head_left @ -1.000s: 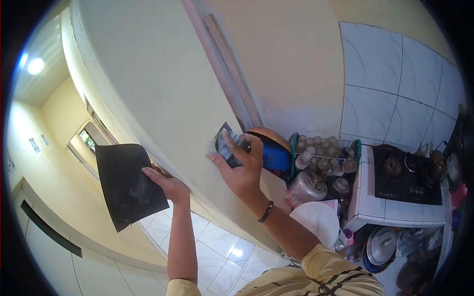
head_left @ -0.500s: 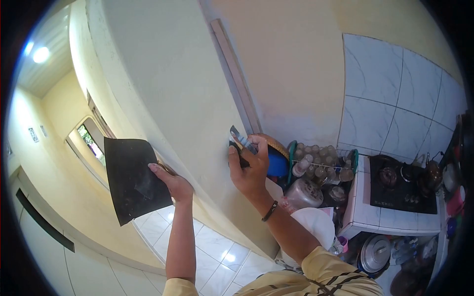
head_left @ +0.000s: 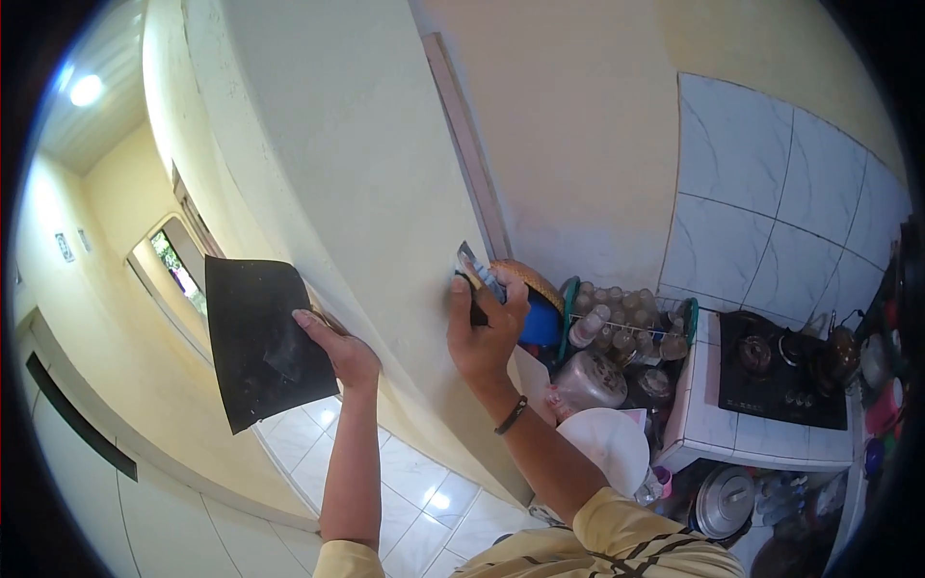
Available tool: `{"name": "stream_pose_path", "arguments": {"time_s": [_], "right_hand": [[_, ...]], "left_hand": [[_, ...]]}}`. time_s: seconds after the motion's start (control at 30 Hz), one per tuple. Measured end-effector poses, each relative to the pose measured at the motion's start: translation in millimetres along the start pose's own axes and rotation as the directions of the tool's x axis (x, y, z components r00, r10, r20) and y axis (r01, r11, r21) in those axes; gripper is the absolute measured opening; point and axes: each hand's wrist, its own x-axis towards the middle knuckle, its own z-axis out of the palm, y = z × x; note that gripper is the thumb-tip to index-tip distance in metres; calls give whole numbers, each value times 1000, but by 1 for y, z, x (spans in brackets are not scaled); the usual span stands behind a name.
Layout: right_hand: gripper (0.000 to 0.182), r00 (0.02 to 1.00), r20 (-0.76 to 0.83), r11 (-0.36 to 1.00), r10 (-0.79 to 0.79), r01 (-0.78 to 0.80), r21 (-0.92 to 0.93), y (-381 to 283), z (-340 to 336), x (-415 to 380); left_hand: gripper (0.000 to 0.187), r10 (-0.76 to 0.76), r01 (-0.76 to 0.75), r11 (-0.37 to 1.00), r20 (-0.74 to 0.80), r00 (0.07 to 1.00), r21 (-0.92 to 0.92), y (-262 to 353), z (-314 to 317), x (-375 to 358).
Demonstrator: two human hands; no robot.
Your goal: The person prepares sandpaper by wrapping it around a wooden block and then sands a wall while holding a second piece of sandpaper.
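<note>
My left hand (head_left: pixel 342 352) grips the right edge of a dark, flat sheet (head_left: pixel 262 342), its thumb lying on the sheet's face. Pale smudges mark the sheet. Beside the wall corner, my right hand (head_left: pixel 489 328) is closed round a small tool (head_left: pixel 475 270) with a metal blade pointing up and a light blue and white part. Some dark material shows between the fingers of that hand; what it is I cannot make out. The tool is close to the cream wall (head_left: pixel 356 164); whether it touches is unclear.
On the right stand a rack of glasses (head_left: pixel 626 323), a metal pot (head_left: pixel 590 379), a blue container (head_left: pixel 541 321) and a black stove (head_left: pixel 785 371) on a tiled counter (head_left: pixel 703 414). A lidded pot (head_left: pixel 723 501) sits below. A wooden strip (head_left: pixel 467 144) runs along the wall.
The view has shifted slightly. My right hand and the tool sit a little differently by the wall, with the forearm more upright. My left hand still holds the sheet.
</note>
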Motion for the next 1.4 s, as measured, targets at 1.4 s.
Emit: {"name": "stream_pose_path", "arguments": {"time_s": [1.4], "right_hand": [[22,654,689,21,310,-730,683,29,-56,38]], "left_hand": [[63,-232,231,870,52,971,-434,13,6,1]]}}
